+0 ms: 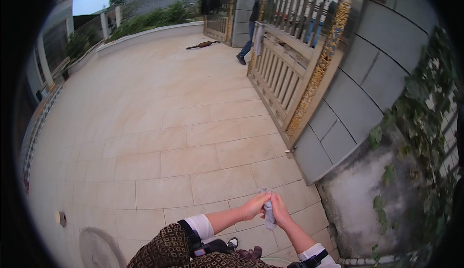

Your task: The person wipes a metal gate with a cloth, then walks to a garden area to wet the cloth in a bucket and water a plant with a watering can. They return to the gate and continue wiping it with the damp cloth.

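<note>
A damp-looking light grey cloth [269,215] is bunched and twisted between my two hands, held out in front of my body. My left hand [256,206] closes on it from the left, and my right hand [280,210] presses from the right, so the fingertips meet over its upper part. One end of the cloth hangs below my palms; a small bit sticks out above them. Much of the middle is hidden by my fingers. Beneath is the beige tiled floor [214,191] of a courtyard.
A metal gate [279,75] with gold trim stands ahead right, a pale cloth [259,40] hanging on its edge. Behind it, a person [247,45] is partly visible. A grey wall [348,112] and climbing vine [427,97] line the right. A pipe stub [61,218] rises at left.
</note>
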The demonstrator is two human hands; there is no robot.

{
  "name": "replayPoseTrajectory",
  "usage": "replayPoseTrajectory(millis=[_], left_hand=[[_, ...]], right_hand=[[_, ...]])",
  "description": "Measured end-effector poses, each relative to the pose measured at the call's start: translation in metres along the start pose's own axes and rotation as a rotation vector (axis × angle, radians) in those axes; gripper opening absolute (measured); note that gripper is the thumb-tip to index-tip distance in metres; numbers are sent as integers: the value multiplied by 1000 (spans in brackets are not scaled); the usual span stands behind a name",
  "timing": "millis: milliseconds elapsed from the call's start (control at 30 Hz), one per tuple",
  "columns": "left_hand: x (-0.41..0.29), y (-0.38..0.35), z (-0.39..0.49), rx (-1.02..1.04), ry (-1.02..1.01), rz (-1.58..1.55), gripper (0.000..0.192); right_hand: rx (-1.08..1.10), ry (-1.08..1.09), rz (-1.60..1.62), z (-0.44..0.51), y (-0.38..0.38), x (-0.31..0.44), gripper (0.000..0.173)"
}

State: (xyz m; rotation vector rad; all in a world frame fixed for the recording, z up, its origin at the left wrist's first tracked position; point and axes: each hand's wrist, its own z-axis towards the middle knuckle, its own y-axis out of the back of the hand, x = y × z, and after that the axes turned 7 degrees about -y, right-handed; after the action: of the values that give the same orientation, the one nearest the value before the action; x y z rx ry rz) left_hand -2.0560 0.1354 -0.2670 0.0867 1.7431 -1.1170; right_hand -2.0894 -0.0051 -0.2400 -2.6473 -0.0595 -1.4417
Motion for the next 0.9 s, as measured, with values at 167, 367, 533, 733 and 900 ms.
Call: replayPoseTrajectory(millis=[167,367,533,733,900], left_hand=[[-33,21,31,-255,75,118,41],[-74,93,98,-389,42,323,41],[-103,155,173,-542,-7,488,36],[-161,210,247,-452,-256,494,44],[-231,235,284,-274,105,506,34]], right_hand=[[-136,400,-597,46,9,33,45],[-92,238,-952,135,18,93,56],[-85,136,-1305,196,25,167,55],[-320,506,-1151,280,45,233,46],[-260,388,-444,348,73,265,41]])
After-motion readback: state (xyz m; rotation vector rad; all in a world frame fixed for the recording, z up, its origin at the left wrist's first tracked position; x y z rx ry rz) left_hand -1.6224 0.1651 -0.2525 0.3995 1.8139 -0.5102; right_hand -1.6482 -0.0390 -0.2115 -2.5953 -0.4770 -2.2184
